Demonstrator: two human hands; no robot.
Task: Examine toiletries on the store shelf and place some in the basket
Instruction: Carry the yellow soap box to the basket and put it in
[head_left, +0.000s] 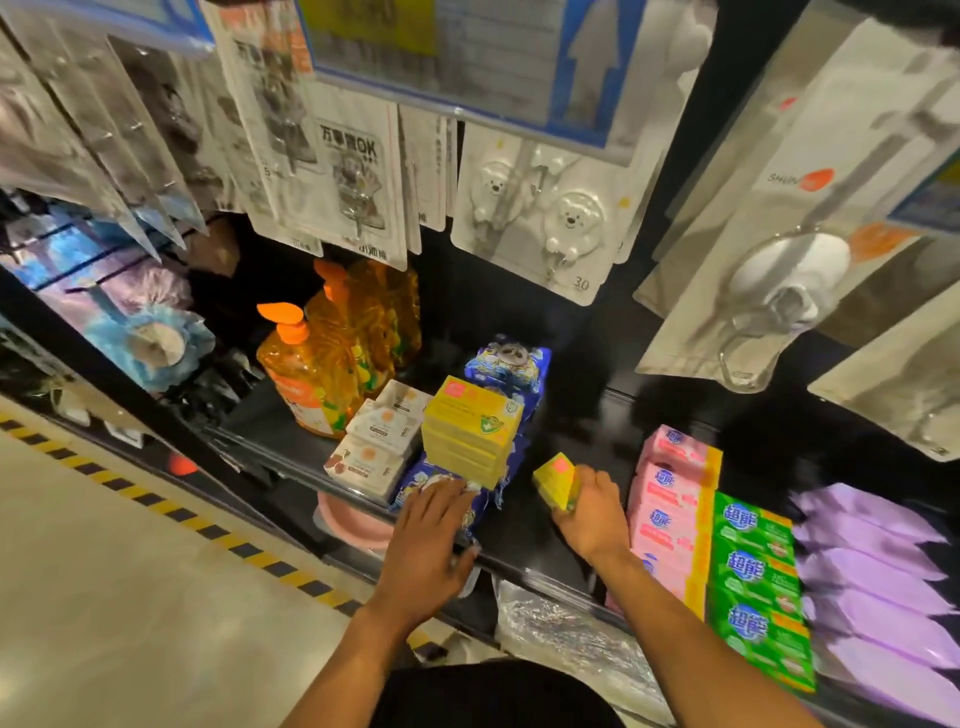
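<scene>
Item 1, small yellow box (557, 483): glossy card, rectangular, with a pink-red patch on its upper face. It is tilted and raised just above the black shelf (540, 530), between the stack of yellow boxes (472, 434) and the pink wrapped bars (670, 483). You hold it in your right hand (592, 512): the grip is clamped on it, fingers curled round its near end, forearm reaching in from the lower right

Item 2, the stack of yellow boxes: the same card, flat slabs piled square, with a green shield mark on the top one. It sits on blue patterned packs (511, 364) of soft, crinkled film with a cartoon print

Item 3, your left hand (431, 540): palm down, fingers straight and close together, tips resting on the front blue pack just below the stack. The grip is apart and clasps nothing

Item 4, left of the stack: white card boxes (382, 439) with orange dots, piled in steps. Behind them stand orange pump bottles (311, 374) of clear plastic with amber liquid

Item 5, right of your right hand: the pink wrapped bars, then green wrapped bars (753, 564), both in glossy film and set in rows. Beyond them lie lilac pouches (872, 566), blurred

Item 6, hanging above: blister cards (550, 223) with white bear-shaped hooks in moulded plastic

Item 7, floor (130, 597): smooth and pale, with a yellow-and-black striped line along the shelf foot
</scene>
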